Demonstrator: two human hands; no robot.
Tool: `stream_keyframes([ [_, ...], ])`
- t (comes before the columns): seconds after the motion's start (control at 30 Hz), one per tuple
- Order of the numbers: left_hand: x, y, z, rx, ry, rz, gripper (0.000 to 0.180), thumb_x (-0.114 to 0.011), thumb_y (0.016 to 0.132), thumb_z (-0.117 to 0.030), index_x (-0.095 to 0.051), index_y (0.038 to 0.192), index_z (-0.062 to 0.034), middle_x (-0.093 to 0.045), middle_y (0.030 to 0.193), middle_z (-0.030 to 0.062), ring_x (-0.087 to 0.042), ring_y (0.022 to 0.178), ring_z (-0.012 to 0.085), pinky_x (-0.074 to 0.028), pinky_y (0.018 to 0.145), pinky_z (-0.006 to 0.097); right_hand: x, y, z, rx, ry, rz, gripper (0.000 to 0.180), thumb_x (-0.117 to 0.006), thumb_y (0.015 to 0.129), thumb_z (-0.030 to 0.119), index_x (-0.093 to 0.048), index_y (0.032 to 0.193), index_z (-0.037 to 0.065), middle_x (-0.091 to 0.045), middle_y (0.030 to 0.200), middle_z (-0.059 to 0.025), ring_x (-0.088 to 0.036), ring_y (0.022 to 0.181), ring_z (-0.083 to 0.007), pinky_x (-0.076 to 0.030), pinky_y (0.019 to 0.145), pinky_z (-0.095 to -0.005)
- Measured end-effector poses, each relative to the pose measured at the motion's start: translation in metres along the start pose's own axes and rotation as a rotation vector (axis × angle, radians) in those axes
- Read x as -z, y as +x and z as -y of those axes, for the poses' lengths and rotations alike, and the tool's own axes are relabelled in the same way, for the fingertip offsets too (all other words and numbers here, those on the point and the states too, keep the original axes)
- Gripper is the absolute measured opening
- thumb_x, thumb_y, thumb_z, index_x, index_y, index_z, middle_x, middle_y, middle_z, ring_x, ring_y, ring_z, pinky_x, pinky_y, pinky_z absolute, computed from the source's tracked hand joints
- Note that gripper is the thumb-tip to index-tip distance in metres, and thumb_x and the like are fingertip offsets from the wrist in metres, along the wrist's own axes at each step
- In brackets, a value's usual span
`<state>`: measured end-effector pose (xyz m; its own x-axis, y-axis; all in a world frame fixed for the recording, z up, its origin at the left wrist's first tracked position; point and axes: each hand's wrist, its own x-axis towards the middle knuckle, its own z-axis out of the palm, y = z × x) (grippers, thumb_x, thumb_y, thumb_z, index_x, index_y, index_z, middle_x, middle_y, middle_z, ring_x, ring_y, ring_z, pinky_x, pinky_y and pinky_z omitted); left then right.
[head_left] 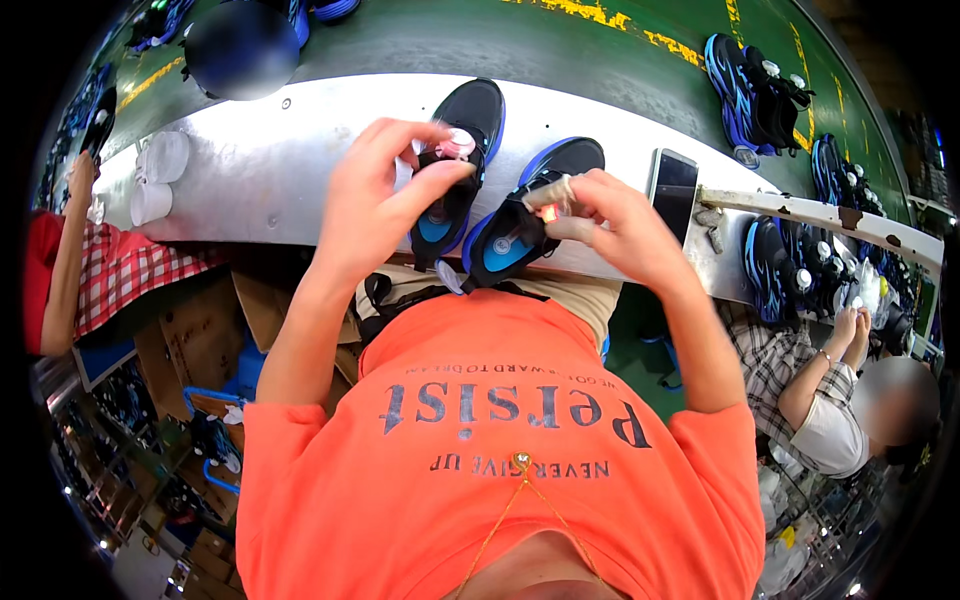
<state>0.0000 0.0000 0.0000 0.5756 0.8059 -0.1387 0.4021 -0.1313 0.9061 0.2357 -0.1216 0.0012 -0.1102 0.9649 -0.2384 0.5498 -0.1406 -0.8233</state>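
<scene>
A pair of black sneakers with blue-purple soles and bright blue insoles lies toes away from me on the metal bench. Over the left sneaker (474, 108) is my left hand (385, 190), thumb and fingers curled round a small white-pink round piece (458, 144) at its tongue. My right hand (612, 218), with pale wraps on its fingers, pinches at the opening of the right sneaker (572, 155). A small red glow shows between those fingertips; what they hold is too small to make out. Clear tags hang at the heels.
A smartphone (673, 190) lies on the metal bench (300, 120), near a chipped white rail (820, 216). White cups (153, 200) stand at the left. More sneakers (760, 100) are at the right. People sit on both sides; cardboard boxes (190, 335) are below left.
</scene>
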Motion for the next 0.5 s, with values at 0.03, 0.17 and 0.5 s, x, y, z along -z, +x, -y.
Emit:
stream_keyframes([
  [0.03, -0.009, 0.013, -0.002, -0.133, 0.142, -0.090, 0.020, -0.067, 0.082, -0.012, -0.067, 0.102, -0.0087, -0.060, 0.102, 0.0030, -0.052, 0.083, 0.0120, -0.042, 0.070, 0.025, -0.009, 0.002, 0.002, 0.000, -0.041, -0.113, 0.029, -0.070, 0.080, 0.022, -0.067, 0.108, 0.015, -0.057, 0.086, -0.0096, -0.059, 0.078, -0.0241, -0.048, 0.071, -0.0331],
  [0.17, 0.001, 0.025, 0.003, -0.210, 0.216, 0.164, 0.020, -0.066, 0.080, -0.007, -0.067, 0.100, -0.0054, -0.059, 0.091, 0.0017, -0.048, 0.071, 0.0114, -0.041, 0.064, 0.024, -0.012, 0.001, 0.011, -0.006, -0.004, -0.166, 0.030, -0.073, 0.077, 0.024, -0.066, 0.104, 0.012, -0.055, 0.079, -0.0103, -0.056, 0.074, -0.0258, -0.047, 0.071, -0.0338],
  [0.5, -0.012, 0.010, -0.022, -0.289, 0.335, 0.233, 0.012, -0.064, 0.085, -0.011, -0.066, 0.093, -0.0023, -0.062, 0.089, 0.0090, -0.059, 0.072, 0.0167, -0.046, 0.063, 0.030, -0.014, -0.004, -0.004, 0.006, 0.088, -0.189, 0.037, -0.075, 0.077, 0.026, -0.064, 0.109, 0.011, -0.056, 0.080, -0.0107, -0.056, 0.072, -0.0247, -0.047, 0.067, -0.0339],
])
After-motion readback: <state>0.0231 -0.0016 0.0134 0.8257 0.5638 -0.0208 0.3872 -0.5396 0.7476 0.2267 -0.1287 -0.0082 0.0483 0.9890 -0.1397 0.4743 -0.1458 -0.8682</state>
